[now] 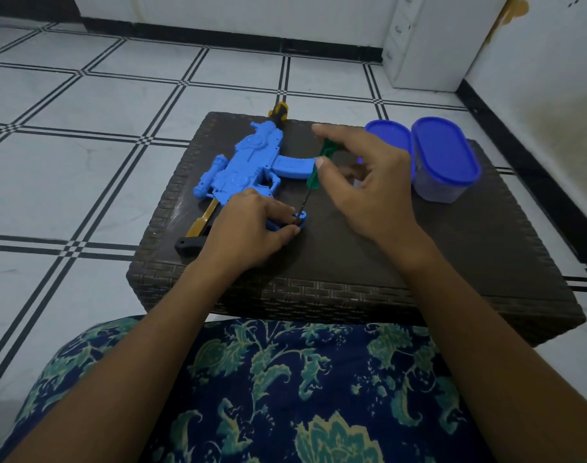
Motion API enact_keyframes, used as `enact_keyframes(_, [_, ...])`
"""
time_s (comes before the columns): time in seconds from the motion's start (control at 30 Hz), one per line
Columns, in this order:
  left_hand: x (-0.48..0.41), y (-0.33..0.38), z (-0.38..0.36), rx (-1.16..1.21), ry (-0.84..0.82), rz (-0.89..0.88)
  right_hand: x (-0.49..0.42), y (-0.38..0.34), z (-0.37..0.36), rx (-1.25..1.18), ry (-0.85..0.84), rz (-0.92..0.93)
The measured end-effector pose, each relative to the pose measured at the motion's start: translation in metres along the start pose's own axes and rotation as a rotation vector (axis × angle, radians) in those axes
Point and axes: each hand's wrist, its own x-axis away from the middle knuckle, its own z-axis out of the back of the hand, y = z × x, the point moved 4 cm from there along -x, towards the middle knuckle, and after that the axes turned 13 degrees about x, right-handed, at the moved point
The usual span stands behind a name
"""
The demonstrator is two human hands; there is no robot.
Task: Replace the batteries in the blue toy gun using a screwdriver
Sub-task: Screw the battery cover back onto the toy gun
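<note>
The blue toy gun (242, 163) lies flat on the dark woven table (452, 262), its yellow-and-black muzzle (278, 112) pointing away from me. My left hand (252, 228) pinches a small blue piece (302, 217), apparently the battery cover, against the tabletop by the gun's grip. My right hand (365, 182) holds a green-handled screwdriver (318, 165) between thumb and fingers, tilted, its metal tip down on that small blue piece. A yellow-and-black stock (195, 233) sticks out from under my left hand.
Two clear tubs with blue lids (445, 155) stand at the table's right, just behind my right hand. White floor tiles with black lines surround the table. A white cabinet (429, 45) stands at the back right. My patterned lap (285, 396) is at the table's near edge.
</note>
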Motion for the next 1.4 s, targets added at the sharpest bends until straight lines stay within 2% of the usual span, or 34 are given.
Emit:
enact_keyframes(1.23, [-0.0019, -0.0025, 0.0, -0.012, -0.011, 0.004, 0.0013, 0.0005, -0.0013, -0.136, -0.09, -0.004])
enact_keyframes(1.4, [-0.0023, -0.0024, 0.0002, -0.022, -0.013, 0.004, -0.0005, -0.0005, -0.001, -0.096, -0.073, 0.014])
